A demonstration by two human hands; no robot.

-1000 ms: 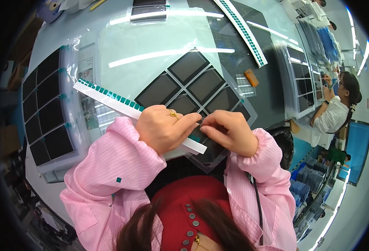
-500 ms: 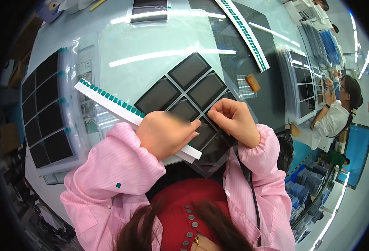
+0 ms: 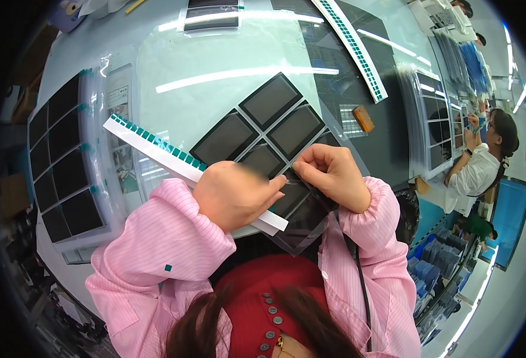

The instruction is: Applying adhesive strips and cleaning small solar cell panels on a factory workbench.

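A plastic-backed sheet of dark rectangular panels (image 3: 269,101) lies at an angle on the table before me. My left hand (image 3: 230,194) rests over its lower left part, fingers stretched to the right with index finger and thumb slightly apart. Under that hand runs a white strip with a row of small green stickers (image 3: 155,141), its bare end sticking out past my wrist. My right hand (image 3: 332,176) is closed in a pinch above the panels, close to the left fingertips. Anything between its fingertips is too small to make out.
To the left lies a stack of panel sheets (image 3: 66,161) with green tabs. A second sticker strip (image 3: 352,51) and an orange block (image 3: 363,118) lie at right. More sheets (image 3: 433,119) are stacked farther right, near a seated co-worker (image 3: 483,152). One green sticker (image 3: 168,268) is on my left sleeve.
My right hand's pinched fingertips have shifted slightly left, nearer the left fingertips. The left hand and the sheet are nearly where they were.
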